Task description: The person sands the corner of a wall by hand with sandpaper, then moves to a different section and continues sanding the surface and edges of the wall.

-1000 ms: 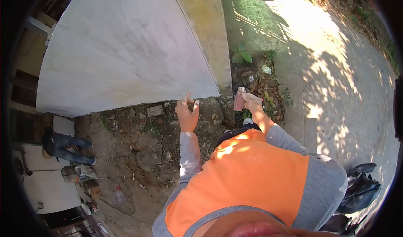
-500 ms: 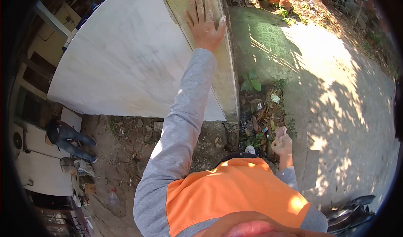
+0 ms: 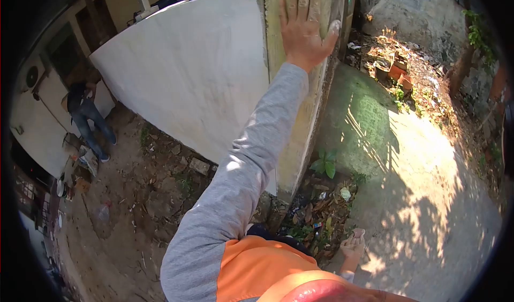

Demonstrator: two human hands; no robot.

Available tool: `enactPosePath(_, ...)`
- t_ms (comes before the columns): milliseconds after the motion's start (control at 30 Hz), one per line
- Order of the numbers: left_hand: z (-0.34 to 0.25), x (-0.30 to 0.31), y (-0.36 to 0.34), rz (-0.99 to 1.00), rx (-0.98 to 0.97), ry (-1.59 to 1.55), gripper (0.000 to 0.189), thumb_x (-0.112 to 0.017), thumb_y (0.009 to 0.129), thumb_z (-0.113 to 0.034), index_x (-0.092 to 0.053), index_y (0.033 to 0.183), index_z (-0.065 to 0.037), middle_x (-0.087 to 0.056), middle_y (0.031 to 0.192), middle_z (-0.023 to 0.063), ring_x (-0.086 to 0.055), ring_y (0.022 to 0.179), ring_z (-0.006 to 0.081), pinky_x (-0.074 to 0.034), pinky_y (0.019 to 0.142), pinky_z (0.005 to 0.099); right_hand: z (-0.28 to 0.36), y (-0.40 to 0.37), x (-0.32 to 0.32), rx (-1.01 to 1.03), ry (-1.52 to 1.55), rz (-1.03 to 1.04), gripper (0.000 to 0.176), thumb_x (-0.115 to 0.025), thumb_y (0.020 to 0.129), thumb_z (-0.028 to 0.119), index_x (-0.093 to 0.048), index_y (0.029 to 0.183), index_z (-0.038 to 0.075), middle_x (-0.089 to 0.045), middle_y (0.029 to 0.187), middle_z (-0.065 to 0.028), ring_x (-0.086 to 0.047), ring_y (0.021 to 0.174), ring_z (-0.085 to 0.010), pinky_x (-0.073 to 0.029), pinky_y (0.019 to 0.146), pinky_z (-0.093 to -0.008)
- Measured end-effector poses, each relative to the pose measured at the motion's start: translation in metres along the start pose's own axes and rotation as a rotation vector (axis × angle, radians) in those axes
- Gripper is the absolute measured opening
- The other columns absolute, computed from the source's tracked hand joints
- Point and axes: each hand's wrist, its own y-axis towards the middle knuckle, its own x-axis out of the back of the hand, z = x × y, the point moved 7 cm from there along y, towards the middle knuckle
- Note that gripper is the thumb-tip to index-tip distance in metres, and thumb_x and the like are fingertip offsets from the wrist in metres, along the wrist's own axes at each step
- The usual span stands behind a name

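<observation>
My left hand [image 3: 305,38] lies flat against the yellowish face of a narrow pillar [image 3: 309,121], near its right edge, fingers spread and dusted with pale powder. To the left of the pillar is a white smooth wall panel [image 3: 198,69] with faint grey smears. Low in the view, my right hand [image 3: 352,247] is held near my body with its fingers curled round something small and pinkish that I cannot make out.
At the left, another person [image 3: 88,114] bends beside a building. Rubble and leaves [image 3: 316,216] lie at the pillar's foot, with a small green plant [image 3: 324,164]. Sunlit concrete [image 3: 412,195] extends right, and broken pots [image 3: 399,72] sit farther back.
The view has turned, so the wall and pillar appear tilted and farther right. My left hand is still flat on the pillar. My right hand appears lower in the view.
</observation>
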Motion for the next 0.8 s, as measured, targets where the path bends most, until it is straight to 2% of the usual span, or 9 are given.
enactPosePath(33, 0.000, 0.001, -0.021, 0.049, 0.029, -0.026, 0.085, -0.058, 0.084, -0.044, -0.031, 0.153, -0.001, -0.023, 0.161, 0.0180, -0.017, 0.151, 0.0349, -0.009, 0.121, 0.0528, 0.003, 0.009, -0.002, -0.009, -0.003, 0.018, 0.025, -0.062, 0.093, 0.043, -0.059, 0.112, 0.027, -0.060, 0.107, 0.0131, -0.059, 0.092, -0.0074, -0.041, 0.072, -0.0360)
enactPosePath(100, -0.003, 0.000, -0.080, 0.155, 0.101, -0.050, 0.086, -0.058, 0.084, -0.043, -0.030, 0.152, 0.000, -0.022, 0.161, 0.0205, -0.018, 0.150, 0.0370, -0.011, 0.121, 0.0527, 0.006, 0.003, -0.019, 0.024, -0.061, 0.092, 0.024, -0.066, 0.090, 0.041, -0.060, 0.108, 0.025, -0.061, 0.095, 0.0107, -0.056, 0.089, -0.0091, -0.041, 0.069, -0.0330)
enactPosePath(167, 0.000, -0.007, -0.148, 0.234, 0.118, -0.043, 0.085, -0.058, 0.083, -0.042, -0.031, 0.152, -0.001, -0.023, 0.161, 0.0203, -0.018, 0.150, 0.0363, -0.012, 0.121, 0.0534, 0.007, 0.049, 0.000, -0.068, -0.009, -0.032, 0.024, -0.067, 0.090, 0.041, -0.064, 0.109, 0.026, -0.062, 0.097, 0.0112, -0.056, 0.089, -0.0087, -0.041, 0.070, -0.0333)
enactPosePath(233, 0.001, -0.012, -0.184, 0.317, 0.088, -0.067, 0.087, -0.058, 0.084, -0.044, -0.027, 0.154, -0.003, -0.021, 0.162, 0.0175, -0.018, 0.151, 0.0348, -0.011, 0.121, 0.0550, 0.003, 0.101, -0.053, -0.147, -0.184, 0.074, 0.024, -0.067, 0.090, 0.040, -0.064, 0.109, 0.026, -0.062, 0.097, 0.0112, -0.056, 0.089, -0.0087, -0.041, 0.070, -0.0332)
enactPosePath(300, 0.009, -0.010, -0.173, 0.336, 0.042, -0.092, 0.090, -0.057, 0.084, -0.046, -0.023, 0.155, -0.004, -0.019, 0.163, 0.0151, -0.016, 0.151, 0.0333, -0.009, 0.121, 0.0555, 0.002, 0.142, -0.083, -0.225, -0.306, 0.166, 0.024, -0.068, 0.089, 0.040, -0.064, 0.109, 0.027, -0.062, 0.097, 0.0113, -0.056, 0.089, -0.0087, -0.041, 0.070, -0.0331)
enactPosePath(400, 0.009, 0.000, -0.087, 0.245, 0.013, -0.186, 0.097, -0.061, 0.079, -0.047, -0.021, 0.155, -0.003, -0.014, 0.164, 0.0163, -0.011, 0.152, 0.0328, -0.005, 0.122, 0.0554, 0.002, 0.191, -0.101, -0.318, -0.401, 0.260, 0.024, -0.068, 0.089, 0.040, -0.065, 0.109, 0.027, -0.062, 0.097, 0.0115, -0.056, 0.088, -0.0086, -0.041, 0.070, -0.0329)
enactPosePath(533, 0.009, 0.008, 0.001, 0.054, 0.077, -0.159, 0.115, -0.070, 0.062, -0.044, -0.019, 0.154, 0.002, -0.012, 0.162, 0.0229, -0.009, 0.152, 0.0362, -0.001, 0.123, 0.0566, -0.013, 0.256, -0.113, -0.457, -0.472, 0.369, 0.023, -0.068, 0.089, 0.040, -0.066, 0.108, 0.027, -0.062, 0.097, 0.0116, -0.056, 0.087, -0.0085, -0.041, 0.070, -0.0327)
enactPosePath(700, 0.014, 0.002, -0.060, 0.088, 0.132, -0.119, 0.114, -0.072, 0.061, -0.045, -0.022, 0.154, -0.003, -0.015, 0.163, 0.0202, -0.011, 0.152, 0.0352, -0.003, 0.122, 0.0585, -0.028, 0.328, -0.080, -0.619, -0.472, 0.469, 0.023, -0.069, 0.089, 0.040, -0.067, 0.108, 0.027, -0.062, 0.096, 0.0119, -0.056, 0.086, -0.0084, -0.041, 0.070, -0.0324)
enactPosePath(800, 0.009, -0.004, -0.132, 0.143, 0.145, -0.100, 0.110, -0.074, 0.063, -0.048, -0.027, 0.155, -0.009, -0.018, 0.163, 0.0168, -0.015, 0.151, 0.0340, -0.005, 0.122, 0.0604, -0.004, 0.349, 0.003, -0.668, -0.412, 0.480, 0.023, -0.069, 0.089, 0.039, -0.068, 0.108, 0.027, -0.062, 0.096, 0.0120, -0.056, 0.086, -0.0084, -0.041, 0.070, -0.0323)
